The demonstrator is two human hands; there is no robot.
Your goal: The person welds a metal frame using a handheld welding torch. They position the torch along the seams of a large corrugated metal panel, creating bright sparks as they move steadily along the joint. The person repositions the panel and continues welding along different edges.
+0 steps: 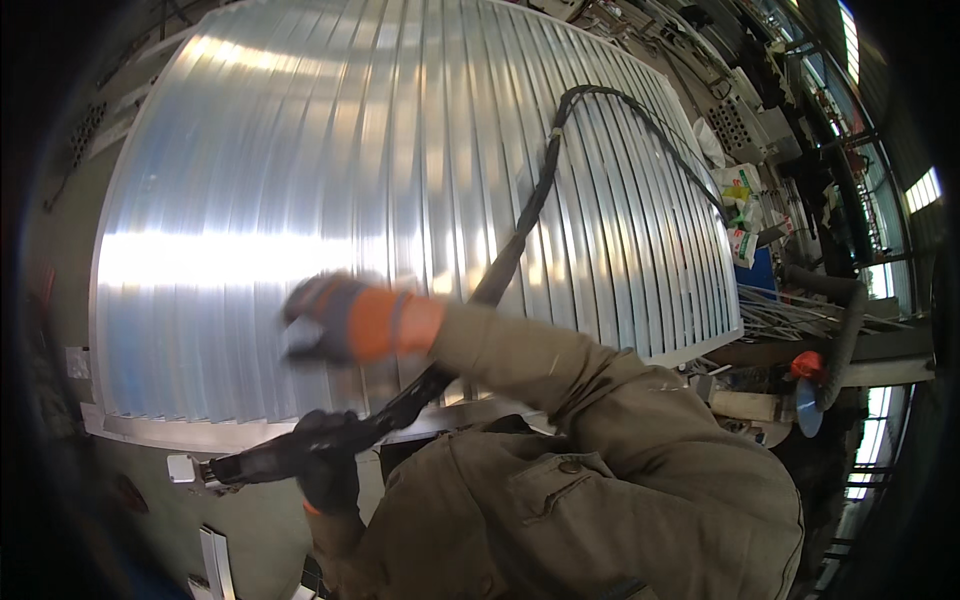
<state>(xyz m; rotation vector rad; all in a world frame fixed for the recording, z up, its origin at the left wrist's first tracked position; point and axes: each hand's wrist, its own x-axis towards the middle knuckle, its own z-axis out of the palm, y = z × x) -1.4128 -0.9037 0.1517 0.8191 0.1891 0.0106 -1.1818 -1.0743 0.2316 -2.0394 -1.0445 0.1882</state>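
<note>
My left hand (332, 482), in a dark glove with an orange cuff, is wrapped round a black hand-held tool (262, 460) with a pale square tip, possibly a welding gun. The tool lies level past the near edge of a large shiny ribbed metal panel (230, 180). From its back end a thick black-wrapped cable (527, 225) passes under my right forearm and loops across the panel. My right hand (365, 320), in an orange and grey glove, is above the panel's near part, blurred by motion. A gap shows between its thumb and fingers, and nothing is visible in it.
Thin metal strips (215, 560) lie on the floor at the lower left. To the right are bags (740, 185), a bundle of rods (790, 310), and a grey hose (850, 330) beside a red object (806, 364). Perforated metal pieces (745, 130) sit at the far right.
</note>
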